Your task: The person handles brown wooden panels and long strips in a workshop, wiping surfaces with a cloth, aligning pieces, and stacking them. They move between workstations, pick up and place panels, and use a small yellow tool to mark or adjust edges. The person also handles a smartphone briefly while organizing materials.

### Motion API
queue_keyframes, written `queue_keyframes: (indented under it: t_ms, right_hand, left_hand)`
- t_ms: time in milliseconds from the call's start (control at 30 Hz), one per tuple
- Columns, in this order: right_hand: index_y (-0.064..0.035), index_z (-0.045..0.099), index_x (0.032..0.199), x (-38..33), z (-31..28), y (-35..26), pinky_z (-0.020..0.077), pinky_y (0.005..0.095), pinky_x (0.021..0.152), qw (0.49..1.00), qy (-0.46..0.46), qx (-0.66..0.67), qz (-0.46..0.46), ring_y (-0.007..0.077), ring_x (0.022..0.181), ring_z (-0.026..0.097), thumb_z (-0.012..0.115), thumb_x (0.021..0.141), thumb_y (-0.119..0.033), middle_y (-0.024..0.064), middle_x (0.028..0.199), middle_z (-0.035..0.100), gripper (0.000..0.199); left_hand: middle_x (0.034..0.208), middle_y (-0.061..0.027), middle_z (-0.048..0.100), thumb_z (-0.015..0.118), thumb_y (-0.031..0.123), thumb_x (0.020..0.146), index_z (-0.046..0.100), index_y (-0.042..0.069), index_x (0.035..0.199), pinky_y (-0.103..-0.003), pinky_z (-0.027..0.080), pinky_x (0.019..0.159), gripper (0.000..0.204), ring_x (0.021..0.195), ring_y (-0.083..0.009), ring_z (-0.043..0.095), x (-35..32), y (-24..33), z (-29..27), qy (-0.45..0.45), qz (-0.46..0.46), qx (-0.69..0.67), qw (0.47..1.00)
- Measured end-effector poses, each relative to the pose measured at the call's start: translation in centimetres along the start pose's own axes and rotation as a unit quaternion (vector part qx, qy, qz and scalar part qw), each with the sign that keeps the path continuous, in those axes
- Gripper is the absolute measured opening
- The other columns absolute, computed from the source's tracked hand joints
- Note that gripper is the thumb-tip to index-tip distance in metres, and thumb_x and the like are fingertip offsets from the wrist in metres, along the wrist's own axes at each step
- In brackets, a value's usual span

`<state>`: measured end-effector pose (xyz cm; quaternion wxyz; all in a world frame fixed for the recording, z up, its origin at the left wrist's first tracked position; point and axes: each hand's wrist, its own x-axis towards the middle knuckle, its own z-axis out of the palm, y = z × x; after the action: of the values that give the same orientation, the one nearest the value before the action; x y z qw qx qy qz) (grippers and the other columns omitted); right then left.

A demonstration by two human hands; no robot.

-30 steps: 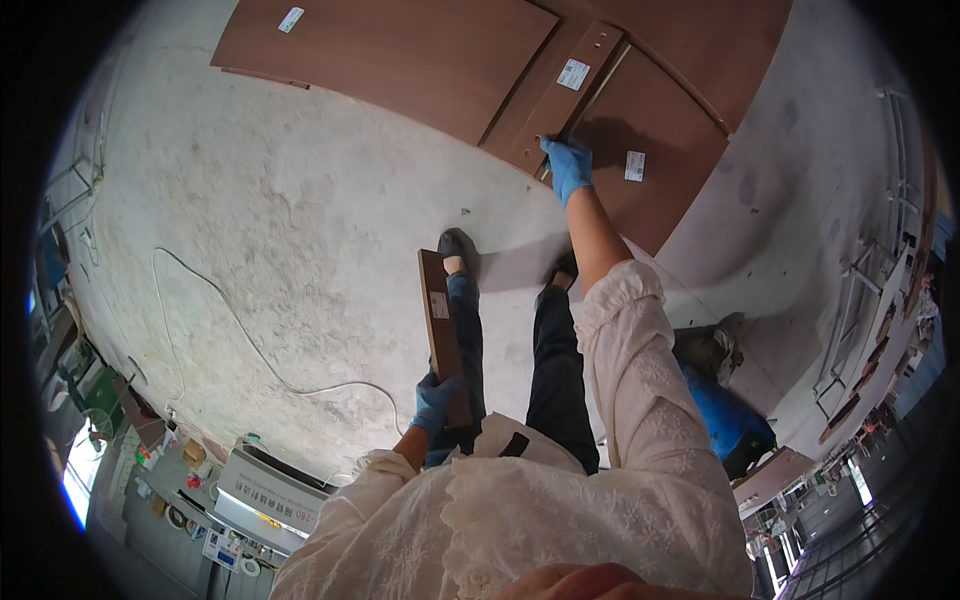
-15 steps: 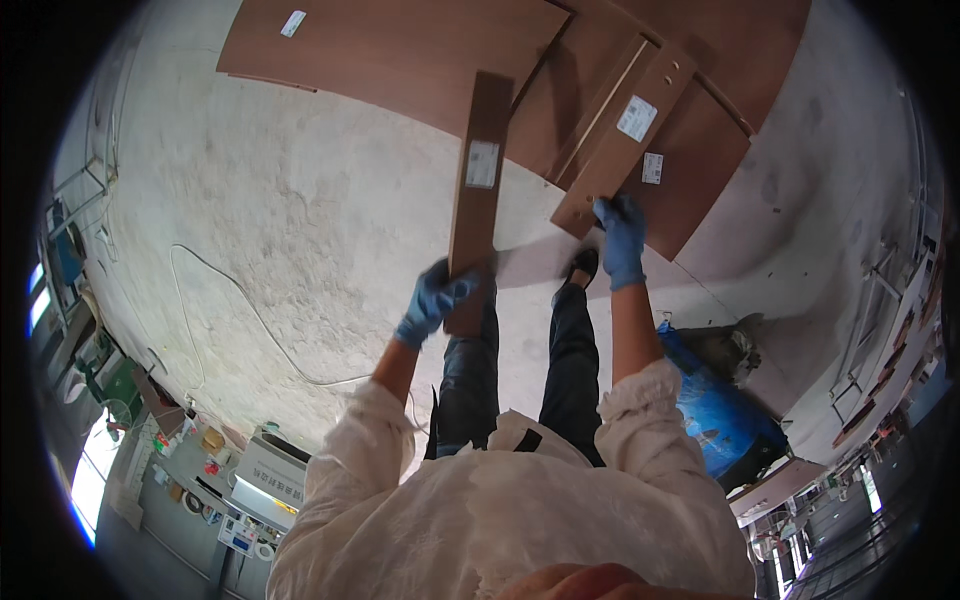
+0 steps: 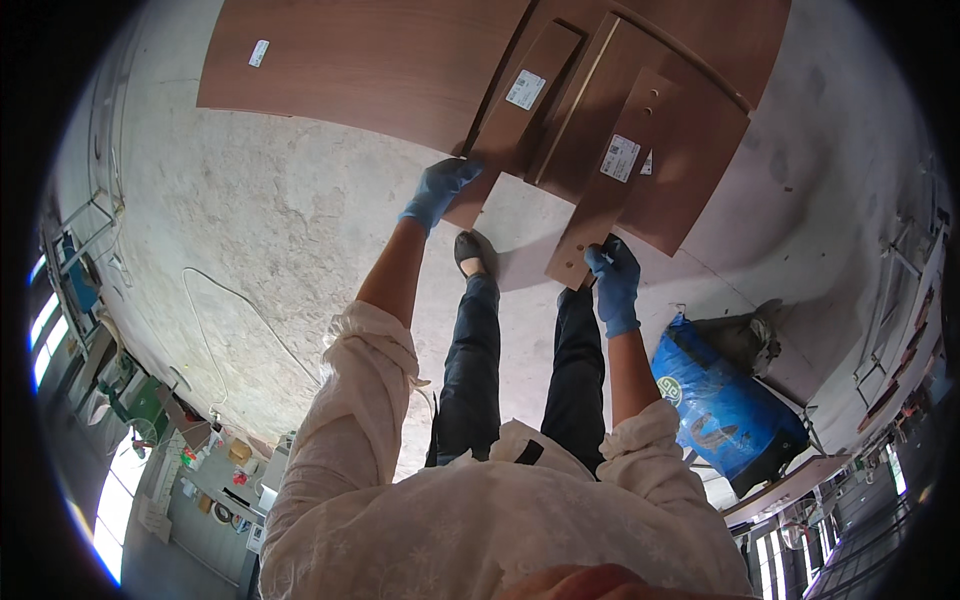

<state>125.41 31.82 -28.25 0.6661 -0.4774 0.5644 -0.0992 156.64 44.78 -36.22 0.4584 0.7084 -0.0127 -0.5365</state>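
My left hand point(image 3: 442, 190), in a blue glove, is closed on the near end of a narrow brown board point(image 3: 508, 130) with a white label. That board slants away over the larger brown panels. In my right hand point(image 3: 614, 280), also gloved in blue, is the near end of a second narrow board point(image 3: 598, 212), with small round holes near its ends and a label. The two boards lean the same way, with a gap between them. A large labelled panel point(image 3: 360, 70) extends to the far left, and another brown panel point(image 3: 690, 170) lies beneath the right-hand board.
Pale, worn concrete floor point(image 3: 300, 190) surrounds the panels. A thin cable point(image 3: 230, 300) curls across it on the left. Near my right leg stands a bulky blue bag point(image 3: 725, 410). My shoe point(image 3: 474, 252) is close below the left board's near end.
My left hand has moved away from me, and its board now slants over the panels. My right hand has drawn its board nearer to me, uncovering more of the panel behind.
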Motion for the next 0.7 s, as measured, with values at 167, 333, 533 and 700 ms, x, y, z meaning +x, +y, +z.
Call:
queue_keyframes:
  t_ms: [167,333,533,700]
  right_hand:
    - [-0.0003,0.067,0.114,-0.8,0.1,0.7,0.0496,0.0266,0.077,1.000,-0.016,-0.010,0.018,0.0100,0.083,0.060,0.069,0.095,-0.014,0.0030,0.098,0.070,0.024]
    - [0.0006,0.063,0.113,-1.5,0.2,1.0,0.0502,0.0300,0.074,1.000,-0.020,0.005,0.021,0.0133,0.083,0.062,0.069,0.093,-0.012,0.0038,0.098,0.071,0.024]
    - [0.0000,0.063,0.108,-1.4,-0.3,1.4,0.0498,0.0305,0.072,0.996,-0.031,-0.078,-0.008,0.0133,0.080,0.059,0.070,0.091,-0.011,0.0059,0.093,0.069,0.022]
    - [0.0003,0.064,0.102,-1.2,-0.5,2.1,0.0488,0.0314,0.070,0.995,-0.025,-0.098,0.010,0.0132,0.077,0.058,0.071,0.092,-0.014,0.0051,0.085,0.066,0.019]
  left_hand:
    - [0.114,-0.0057,0.070,0.079,0.023,0.090,0.067,0.004,0.126,-0.027,0.051,0.086,0.042,0.098,-0.0176,0.065,-0.2,-5.8,-0.3,0.233,0.065,-0.053,0.969]
    - [0.132,-0.0088,0.063,0.073,0.043,0.093,0.059,0.015,0.139,-0.050,0.050,0.099,0.056,0.111,-0.0288,0.059,-3.1,-9.6,0.7,0.235,-0.197,-0.280,0.910]
    - [0.141,-0.0151,0.057,0.059,0.029,0.104,0.051,0.008,0.143,-0.059,0.048,0.106,0.045,0.128,-0.0425,0.053,-2.8,-10.1,4.1,0.070,-0.102,-0.543,0.830]
    - [0.140,-0.0172,0.056,0.058,0.027,0.105,0.050,0.005,0.141,-0.061,0.046,0.109,0.043,0.128,-0.0433,0.053,-1.9,-9.1,4.4,0.114,-0.101,-0.530,0.834]
